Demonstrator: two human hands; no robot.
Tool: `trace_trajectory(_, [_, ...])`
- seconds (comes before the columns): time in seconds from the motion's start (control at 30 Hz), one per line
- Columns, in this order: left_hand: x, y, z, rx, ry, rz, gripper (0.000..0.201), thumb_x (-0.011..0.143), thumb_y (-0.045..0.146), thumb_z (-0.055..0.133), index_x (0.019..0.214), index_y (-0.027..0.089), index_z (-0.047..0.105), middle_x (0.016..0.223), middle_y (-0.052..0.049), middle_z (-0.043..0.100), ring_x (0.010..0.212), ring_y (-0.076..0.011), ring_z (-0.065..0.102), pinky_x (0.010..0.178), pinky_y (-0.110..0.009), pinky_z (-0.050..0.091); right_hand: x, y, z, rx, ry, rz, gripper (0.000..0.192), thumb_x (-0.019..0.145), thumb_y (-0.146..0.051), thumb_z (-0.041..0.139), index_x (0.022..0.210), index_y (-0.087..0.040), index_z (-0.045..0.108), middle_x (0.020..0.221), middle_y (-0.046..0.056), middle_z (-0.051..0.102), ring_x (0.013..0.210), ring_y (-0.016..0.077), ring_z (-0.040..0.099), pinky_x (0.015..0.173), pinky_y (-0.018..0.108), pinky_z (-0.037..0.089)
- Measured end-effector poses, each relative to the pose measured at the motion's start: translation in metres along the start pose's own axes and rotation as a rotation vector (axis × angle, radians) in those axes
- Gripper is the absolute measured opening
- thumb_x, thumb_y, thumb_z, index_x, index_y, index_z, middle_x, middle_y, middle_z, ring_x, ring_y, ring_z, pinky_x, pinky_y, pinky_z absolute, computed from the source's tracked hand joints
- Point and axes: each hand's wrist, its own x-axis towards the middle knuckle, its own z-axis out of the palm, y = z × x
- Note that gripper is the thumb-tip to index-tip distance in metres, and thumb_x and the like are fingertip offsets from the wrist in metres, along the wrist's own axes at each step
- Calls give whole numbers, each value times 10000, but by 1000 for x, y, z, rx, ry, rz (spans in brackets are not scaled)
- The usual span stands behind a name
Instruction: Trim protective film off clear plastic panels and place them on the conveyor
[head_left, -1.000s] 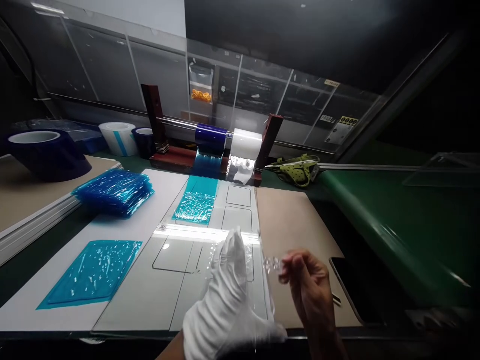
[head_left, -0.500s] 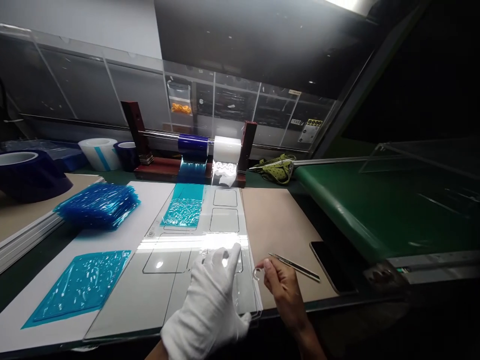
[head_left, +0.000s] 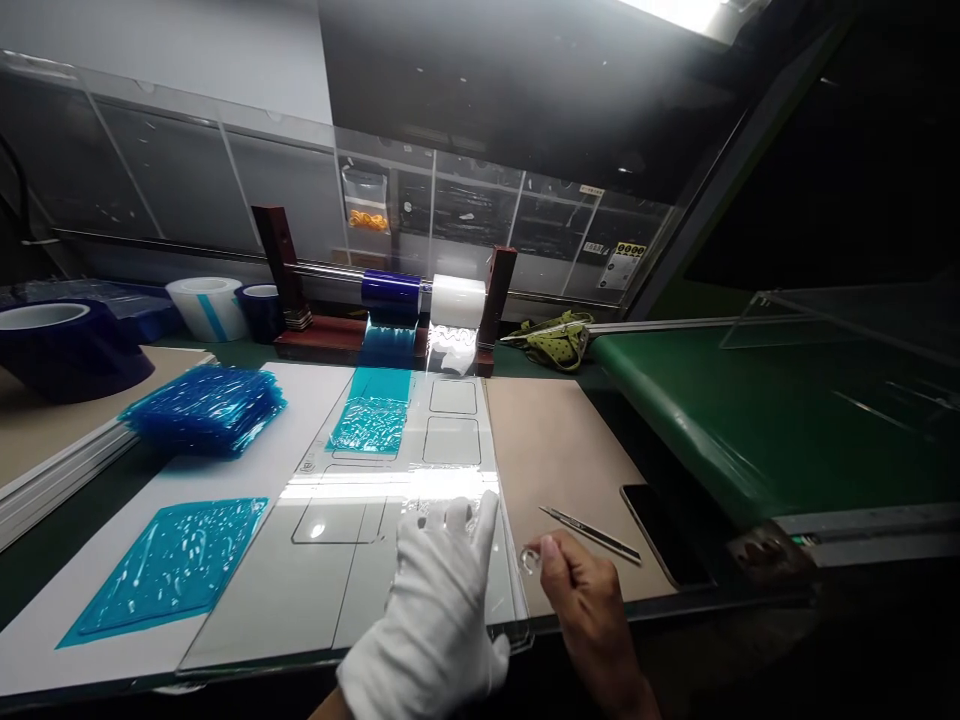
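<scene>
Left glove [head_left: 431,610]: I see plain white.
Film sheet [head_left: 166,566]: teal, speckled with bubbles.
Film stack [head_left: 202,408]: deep blue.
Rolls on the holder: one navy [head_left: 390,294], one white [head_left: 457,300].
Conveyor belt [head_left: 750,420]: green.
Board [head_left: 559,450]: tan.

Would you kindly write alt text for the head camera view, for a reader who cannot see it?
A white-gloved left hand presses flat on a clear plastic sheet on the workbench, while the bare right hand pinches a small curl of transparent film at the sheet's right edge. Slim metal tweezers lie on brown card beside it; crinkled blue film pieces sit to the left.
</scene>
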Motion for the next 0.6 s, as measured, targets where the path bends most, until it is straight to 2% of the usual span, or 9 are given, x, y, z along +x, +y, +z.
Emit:
trace_trajectory(0.07, [-6, -7, 12, 68, 46, 83, 1195, 527, 387, 704, 1510, 206, 49, 1405, -227, 366, 1261, -492, 375, 1001, -653, 305, 3, 0, -1, 363, -76, 210, 429, 929, -513, 458, 766, -160, 639, 498, -76, 321, 420, 68, 271, 419, 213, 196])
trace_trajectory(0.13, [-11, -14, 30, -58, 131, 148, 1253, 564, 442, 692, 1486, 185, -117, 1440, -235, 303, 1327, -449, 332, 1053, -596, 310, 7, -1, 1, 615, -142, 323, 445, 854, -560, 556, 705, -148, 635, 496, -82, 326, 415, 42, 202, 412, 199, 143])
trace_trajectory(0.23, [-13, -16, 46, -151, 199, 157, 1261, 614, 518, 655, 1447, 161, -224, 1450, -260, 248, 1347, -429, 318, 1017, -551, 379, 12, -4, 4, 697, -179, 387, 460, 776, -590, 624, 637, -154, 587, 523, -60, 413, 404, 25, 178, 406, 197, 127])
trace_trajectory(0.3, [-10, -7, 40, -35, 159, 96, 1250, 600, 512, 666, 1471, 169, -163, 1417, -249, 311, 1298, -433, 370, 995, -564, 376, 12, -6, 3, 500, -116, 327, 455, 822, -590, 562, 660, -167, 591, 526, -50, 426, 407, 44, 211, 411, 209, 153])
trace_trajectory(0.4, [-1, 12, 12, 287, -26, -49, 1111, 557, 476, 678, 1481, 96, 191, 1296, -264, 460, 1119, -452, 483, 956, -622, 331, 6, -8, 4, -38, 18, 76, 416, 908, -492, 457, 675, -181, 604, 522, -19, 450, 451, 94, 328, 480, 254, 211])
trace_trajectory(0.47, [5, 21, -7, 445, -142, -84, 1008, 558, 477, 657, 1404, 14, 364, 1232, -302, 505, 1041, -454, 512, 916, -636, 331, 3, -8, 10, -267, 40, -40, 415, 929, -435, 403, 656, -182, 588, 528, -2, 460, 481, 115, 363, 526, 283, 219])
trace_trajectory(0.53, [7, 21, -18, 487, -204, -104, 996, 552, 473, 644, 1384, -13, 391, 1226, -314, 511, 1049, -451, 511, 918, -628, 334, 2, -5, 14, -245, -9, -9, 425, 938, -436, 372, 676, -177, 584, 541, -8, 440, 492, 114, 344, 539, 286, 218])
trace_trajectory(0.6, [6, 14, -23, 426, -256, -101, 1043, 522, 491, 653, 1404, 10, 372, 1245, -287, 510, 1075, -430, 504, 943, -596, 349, 4, 1, 13, -95, -126, 94, 441, 937, -477, 385, 705, -169, 600, 540, -28, 402, 493, 106, 325, 523, 264, 231])
